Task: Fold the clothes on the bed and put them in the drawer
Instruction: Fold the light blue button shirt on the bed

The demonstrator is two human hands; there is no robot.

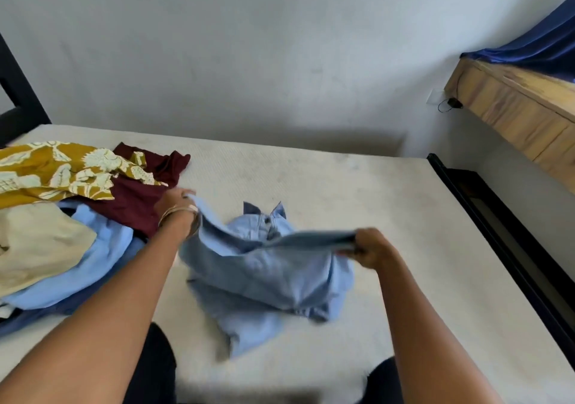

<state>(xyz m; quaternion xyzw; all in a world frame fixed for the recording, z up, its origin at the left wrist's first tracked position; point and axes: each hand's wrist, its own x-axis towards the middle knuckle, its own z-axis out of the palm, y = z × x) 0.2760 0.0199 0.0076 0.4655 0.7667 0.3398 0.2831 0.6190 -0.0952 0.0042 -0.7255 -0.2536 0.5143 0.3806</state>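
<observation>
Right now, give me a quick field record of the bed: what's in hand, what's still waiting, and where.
in hand: light blue shirt, collar away from the person, partly lifted off the bed
left hand: grips one edge of the shirt
right hand: grips the opposite edge
pile, left side of the bed: patterned mustard garment, maroon garment, beige garment, another blue garment
folded items: none visible
wooden drawer unit: on the right wall

I see a plain grey wall (249, 45) behind everything. On my right, a wooden counter (513, 108) juts from that wall with a dark blue cloth (541, 42) draped over its top, and a small black cable (449, 105) hangs beside its near end.
</observation>
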